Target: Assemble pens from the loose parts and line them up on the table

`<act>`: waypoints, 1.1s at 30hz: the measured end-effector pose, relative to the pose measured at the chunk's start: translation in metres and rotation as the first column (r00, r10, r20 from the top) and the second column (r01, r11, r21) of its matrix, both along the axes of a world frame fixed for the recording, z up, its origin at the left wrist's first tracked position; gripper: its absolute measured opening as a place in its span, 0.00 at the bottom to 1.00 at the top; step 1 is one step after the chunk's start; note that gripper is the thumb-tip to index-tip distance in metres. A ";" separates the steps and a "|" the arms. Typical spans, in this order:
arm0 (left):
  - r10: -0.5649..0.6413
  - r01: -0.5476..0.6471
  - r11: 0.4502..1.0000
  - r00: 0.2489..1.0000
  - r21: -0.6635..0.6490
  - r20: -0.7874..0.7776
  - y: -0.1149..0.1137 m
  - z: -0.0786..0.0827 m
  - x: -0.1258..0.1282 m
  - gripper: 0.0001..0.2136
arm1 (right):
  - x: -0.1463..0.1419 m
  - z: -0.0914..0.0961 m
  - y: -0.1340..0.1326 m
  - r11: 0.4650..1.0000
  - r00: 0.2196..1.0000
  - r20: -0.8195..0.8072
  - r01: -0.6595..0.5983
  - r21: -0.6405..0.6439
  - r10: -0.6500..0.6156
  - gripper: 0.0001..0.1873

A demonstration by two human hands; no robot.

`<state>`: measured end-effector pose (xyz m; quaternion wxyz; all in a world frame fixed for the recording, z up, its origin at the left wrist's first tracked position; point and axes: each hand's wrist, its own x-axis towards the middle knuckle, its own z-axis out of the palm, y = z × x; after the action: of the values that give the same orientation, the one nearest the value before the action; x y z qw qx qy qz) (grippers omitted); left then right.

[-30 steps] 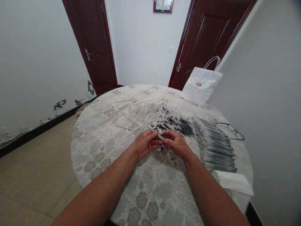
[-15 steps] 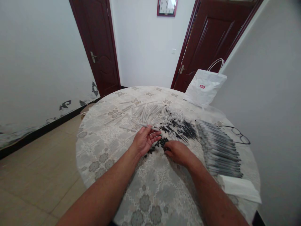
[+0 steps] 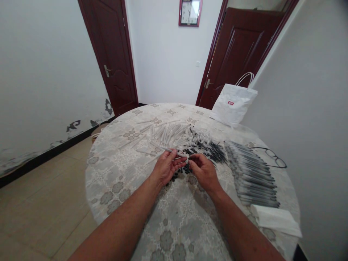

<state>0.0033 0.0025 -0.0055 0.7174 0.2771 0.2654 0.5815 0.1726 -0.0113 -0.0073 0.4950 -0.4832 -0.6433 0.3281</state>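
My left hand (image 3: 165,168) pinches a white pen barrel (image 3: 178,153) that points to the right over the round table (image 3: 130,174). Just right of the barrel's end, my right hand (image 3: 203,170) has its fingers closed; what they hold is too small to make out. Under both hands lies a scatter of small black caps (image 3: 182,170). Behind them are a pile of white pen barrels (image 3: 168,132) and a heap of black refills (image 3: 214,150).
A long row of finished black-and-grey pens (image 3: 251,172) lies on the right, with glasses (image 3: 272,156) beyond it and a folded white cloth (image 3: 276,219) at the near right edge. A white paper bag (image 3: 232,103) stands at the back. Walls and two dark doors surround the table.
Half a second ago my right hand rested on the black caps, apart from the left. It has since lifted and come back to the end of the barrel in my left hand.
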 end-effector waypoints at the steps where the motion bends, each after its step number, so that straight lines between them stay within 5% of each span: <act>1: -0.007 0.007 1.000 1.000 0.001 -0.002 0.000 0.000 0.000 0.15 | -0.001 -0.001 0.000 1.000 1.000 -0.011 0.003 0.003 -0.002 0.12; 17: -0.029 0.030 0.999 0.999 0.018 -0.040 -0.002 -0.004 0.003 0.15 | -0.001 -0.006 0.001 0.999 0.999 -0.031 0.042 0.024 -0.041 0.13; 23: -0.024 0.024 1.000 0.998 0.002 -0.055 -0.003 -0.001 0.002 0.14 | 0.003 -0.004 0.002 0.988 0.993 0.092 0.054 0.147 -0.068 0.12; 33: -0.050 0.050 0.999 0.995 -0.006 -0.082 -0.005 0.000 0.004 0.13 | 0.008 0.000 -0.003 0.995 0.971 0.237 0.019 0.099 -0.042 0.19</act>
<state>0.0072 -0.0021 -0.0055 0.7207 0.3059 0.2890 0.5509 0.1808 -0.0141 -0.0075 0.4418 -0.5048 -0.7055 0.2287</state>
